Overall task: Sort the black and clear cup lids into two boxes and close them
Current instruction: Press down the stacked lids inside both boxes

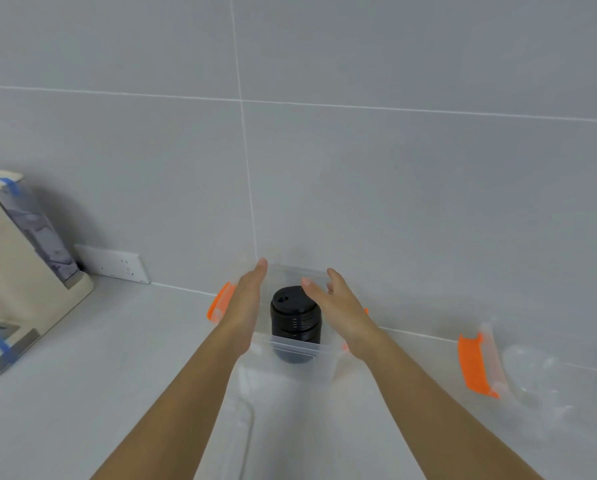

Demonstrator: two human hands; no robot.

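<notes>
- Nearest in, two bare forearms are reaching out over the counter (82,341). Something clear and flat, likely a box cover (245,420), is lying between them.
- The left hand (245,299) is stretching flat, fingers straight and together, along the left wall of the open box (300,348). The right hand (335,303) is hovering at the right side, fingers loosely spread. Neither is gripping anything.
- The stack of black lids (295,320) is standing upright inside that box, between the two hands.
- Here's the worry: the stack is looking tall and narrow, so a brushing palm could be tipping it over. A cover pushed down on it might be jamming instead of seating.
- Off to the right, well apart, the second box (532,382) is sitting with its orange latch (475,365) showing. Its clear contents are proving too faint to make out.
</notes>
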